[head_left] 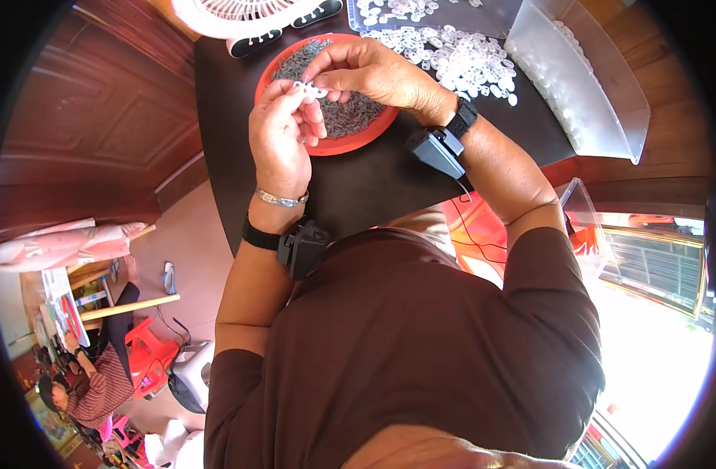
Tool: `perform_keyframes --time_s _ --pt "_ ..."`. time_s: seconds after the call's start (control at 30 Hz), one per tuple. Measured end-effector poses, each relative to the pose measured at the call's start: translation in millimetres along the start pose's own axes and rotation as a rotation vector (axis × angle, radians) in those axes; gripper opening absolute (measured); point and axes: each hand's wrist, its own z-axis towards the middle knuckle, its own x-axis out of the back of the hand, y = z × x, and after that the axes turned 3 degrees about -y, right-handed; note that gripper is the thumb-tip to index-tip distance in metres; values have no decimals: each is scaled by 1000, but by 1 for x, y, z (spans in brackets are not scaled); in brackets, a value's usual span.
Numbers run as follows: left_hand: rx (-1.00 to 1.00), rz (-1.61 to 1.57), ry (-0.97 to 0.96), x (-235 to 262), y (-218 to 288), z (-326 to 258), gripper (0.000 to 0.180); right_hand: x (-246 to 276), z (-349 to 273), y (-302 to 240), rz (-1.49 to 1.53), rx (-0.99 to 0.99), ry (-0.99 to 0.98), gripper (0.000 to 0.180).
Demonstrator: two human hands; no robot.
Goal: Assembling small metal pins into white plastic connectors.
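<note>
My left hand (282,133) pinches a small white plastic piece (312,91) with holes in it, held above a round red basin (381,129). From the right, my right hand (374,74) reaches over the basin, its thumb and forefinger closed at the upper edge of the white piece. What those fingertips hold is too small to make out. Many small grey pieces (346,119) fill the basin. Beyond my right hand, a heap of white oval plastic pieces (471,62) is spread on the dark table (358,191).
A translucent plastic bin (588,102) with white pieces lies tilted at the table's right. Another clear bin (452,17) stands behind the heap. At the far left edge is a white fan (233,17). A person (100,391) sits beyond red stools (148,352) at lower left.
</note>
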Motion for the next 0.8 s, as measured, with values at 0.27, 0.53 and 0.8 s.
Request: perform_keyframes --time_s 0.27,0.53,0.8 --pt "-15 -55 41 0 -3 0 13 -5 -3 -11 106 7 39 20" --pt "12 -30 1 3 -3 1 13 -4 -5 -13 124 35 25 20" --pt "-10 10 80 0 -4 3 15 -5 -5 -17 44 39 83 21"
